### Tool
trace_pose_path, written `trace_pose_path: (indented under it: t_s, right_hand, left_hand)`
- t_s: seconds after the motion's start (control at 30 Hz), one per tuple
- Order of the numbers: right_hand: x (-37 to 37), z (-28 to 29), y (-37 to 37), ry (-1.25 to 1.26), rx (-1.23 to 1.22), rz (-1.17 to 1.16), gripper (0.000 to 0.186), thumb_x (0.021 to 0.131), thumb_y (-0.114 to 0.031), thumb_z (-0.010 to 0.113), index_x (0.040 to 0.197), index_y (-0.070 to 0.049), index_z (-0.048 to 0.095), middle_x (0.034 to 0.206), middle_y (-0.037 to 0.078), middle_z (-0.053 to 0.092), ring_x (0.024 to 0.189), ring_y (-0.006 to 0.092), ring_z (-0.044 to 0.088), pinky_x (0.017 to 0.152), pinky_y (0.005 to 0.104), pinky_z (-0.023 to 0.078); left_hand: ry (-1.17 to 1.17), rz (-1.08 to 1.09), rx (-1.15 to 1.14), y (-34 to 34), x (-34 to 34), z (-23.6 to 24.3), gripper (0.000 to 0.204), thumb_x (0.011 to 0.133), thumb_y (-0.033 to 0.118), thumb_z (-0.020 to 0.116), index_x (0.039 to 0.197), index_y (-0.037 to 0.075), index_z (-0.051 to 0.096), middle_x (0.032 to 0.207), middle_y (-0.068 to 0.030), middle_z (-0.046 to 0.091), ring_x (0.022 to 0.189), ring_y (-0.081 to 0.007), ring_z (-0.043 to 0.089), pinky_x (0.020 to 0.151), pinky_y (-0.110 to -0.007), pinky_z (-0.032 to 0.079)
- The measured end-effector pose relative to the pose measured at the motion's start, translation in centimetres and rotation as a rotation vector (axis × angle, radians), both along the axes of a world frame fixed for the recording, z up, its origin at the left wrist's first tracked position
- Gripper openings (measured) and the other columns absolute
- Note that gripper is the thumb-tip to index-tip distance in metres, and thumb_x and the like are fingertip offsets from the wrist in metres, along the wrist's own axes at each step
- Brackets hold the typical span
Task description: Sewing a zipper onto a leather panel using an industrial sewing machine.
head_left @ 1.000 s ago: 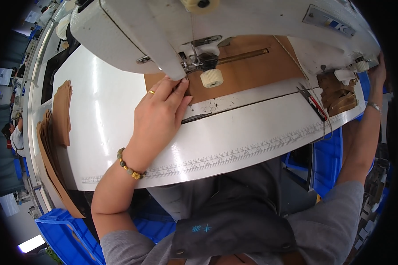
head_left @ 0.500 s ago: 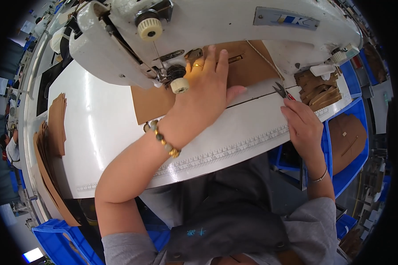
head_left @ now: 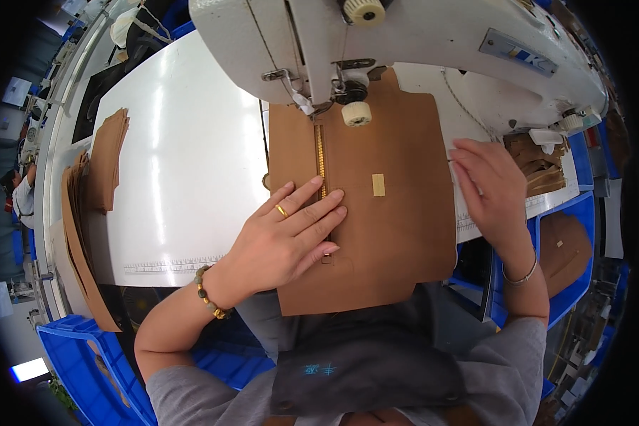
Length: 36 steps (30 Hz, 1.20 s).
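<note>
A large brown panel, seemingly leather [head_left: 405,241], lies on the white table under the sewing machine head [head_left: 263,42], its near edge reaching past the table's front. Along its left part runs a gold-toothed zipper [head_left: 321,153], its upper end close to the presser foot [head_left: 312,108]. My left hand [head_left: 287,234] rests flat and open across the lower zipper, fingers spread. Beside the panel's right edge, my right hand [head_left: 493,188] has its thumb and fingers drawn together. Whatever it may hold is hidden. A small pale tape patch [head_left: 378,184] sits on the panel.
Brown strips [head_left: 536,162] lie at the right by the machine base. Brown pieces stand stacked at the left [head_left: 106,160]. A blue bin [head_left: 582,266] on the right holds brown panels; another blue bin [head_left: 96,355] sits low on the left. A printed ruler [head_left: 170,266] lines the table's front edge.
The brown panel has turned and come toward me, showing its zipper lengthwise. My left hand has moved down from beside the needle. The small scissors in my right hand no longer show.
</note>
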State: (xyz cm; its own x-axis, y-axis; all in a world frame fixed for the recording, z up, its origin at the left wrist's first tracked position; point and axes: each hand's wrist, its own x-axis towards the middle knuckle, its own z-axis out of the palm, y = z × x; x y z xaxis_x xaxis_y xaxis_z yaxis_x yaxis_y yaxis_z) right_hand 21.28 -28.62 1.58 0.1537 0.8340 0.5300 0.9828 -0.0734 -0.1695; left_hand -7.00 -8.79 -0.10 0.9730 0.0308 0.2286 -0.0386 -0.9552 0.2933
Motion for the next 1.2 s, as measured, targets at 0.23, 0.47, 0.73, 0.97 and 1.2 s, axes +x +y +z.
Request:
trace_pose_path:
  t_s: [0.23, 0.47, 0.73, 0.97, 1.2]
  right_hand:
    - [-4.0, -2.2, 9.9, -0.006, -0.039, 0.37, 0.047, 0.088, -0.039, 0.078, 0.116, -0.003, 0.07, 0.112, 0.008, 0.07, 0.11, 0.0282, 0.065, 0.097, 0.0412, 0.053]
    - [-2.4, -2.8, 11.7, -0.053, -0.136, 0.429, 0.059, 0.082, -0.051, 0.079, 0.12, -0.006, 0.071, 0.107, 0.008, 0.068, 0.107, 0.0268, 0.064, 0.097, 0.0393, 0.051]
    - [-3.0, -3.4, 11.8, -0.112, -0.09, 0.416, 0.063, 0.077, -0.052, 0.081, 0.118, -0.006, 0.071, 0.107, 0.007, 0.067, 0.108, 0.0251, 0.063, 0.095, 0.0388, 0.051]
    - [-3.4, -3.0, 11.4, -0.045, -0.314, 0.379, 0.072, 0.082, -0.053, 0.075, 0.133, -0.002, 0.067, 0.141, 0.012, 0.064, 0.128, 0.0307, 0.061, 0.107, 0.0437, 0.048]
    - [-3.3, -2.9, 11.5, -0.101, -0.229, 0.385, 0.069, 0.079, -0.053, 0.078, 0.126, -0.004, 0.069, 0.125, 0.009, 0.065, 0.119, 0.0275, 0.061, 0.104, 0.0422, 0.048]
  left_hand:
    - [-0.103, 0.298, 0.047, 3.8, 1.0, -0.5, 0.058, 0.095, 0.012, 0.071, 0.149, 0.001, 0.054, 0.158, -0.018, 0.052, 0.145, -0.0422, 0.05, 0.116, -0.047, 0.046]
    - [-0.012, 0.412, 0.031, 1.7, 2.0, -2.2, 0.063, 0.103, 0.016, 0.064, 0.156, -0.007, 0.041, 0.163, -0.0267, 0.041, 0.15, -0.0475, 0.04, 0.122, -0.051, 0.038]
    - [0.005, 0.39, 0.016, 2.2, 2.4, -1.8, 0.06, 0.104, 0.021, 0.064, 0.154, -0.006, 0.046, 0.162, -0.0248, 0.044, 0.15, -0.0464, 0.041, 0.122, -0.051, 0.038]
    - [-0.054, 0.361, -0.008, 2.7, 2.8, -1.9, 0.077, 0.088, 0.037, 0.08, 0.149, -0.002, 0.054, 0.155, -0.0221, 0.053, 0.145, -0.0423, 0.049, 0.118, -0.05, 0.044]
    - [-0.05, 0.295, 0.038, 2.9, 3.2, -1.6, 0.076, 0.086, 0.04, 0.08, 0.145, -0.003, 0.058, 0.148, -0.0205, 0.058, 0.142, -0.0405, 0.052, 0.118, -0.05, 0.043]
